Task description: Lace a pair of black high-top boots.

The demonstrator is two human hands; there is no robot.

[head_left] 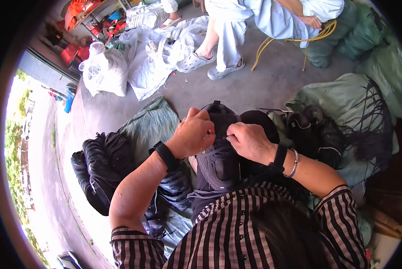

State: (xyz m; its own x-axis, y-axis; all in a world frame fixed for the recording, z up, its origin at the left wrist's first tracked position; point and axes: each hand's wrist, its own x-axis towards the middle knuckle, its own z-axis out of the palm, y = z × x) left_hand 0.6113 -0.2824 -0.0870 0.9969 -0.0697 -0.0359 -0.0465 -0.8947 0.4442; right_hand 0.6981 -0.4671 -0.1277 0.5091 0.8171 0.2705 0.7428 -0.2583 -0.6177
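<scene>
A dark grey and black sports shoe (219,170) with a mesh side panel stands on my lap, toe toward my body. Over its upper end my left hand (195,131) is closed, fingers curled inward. Just to the right, my right hand (251,141) pinches thumb and forefinger together above the shoe. Whatever lies between the fingertips is too small and dark against the shoe to make out. A second dark shoe (260,123) is partly hidden behind my right hand. Loose dark laces (205,193) trail across the near end of the first shoe.
Several stacked dark shoes (106,161) lie to the left, and more dark shoes (315,130) to the right. Black laces (367,121) drape over a green sack (340,92). Beyond, another person's clogs (225,71) rest near a yellow chair (295,40) and a white bag (106,71).
</scene>
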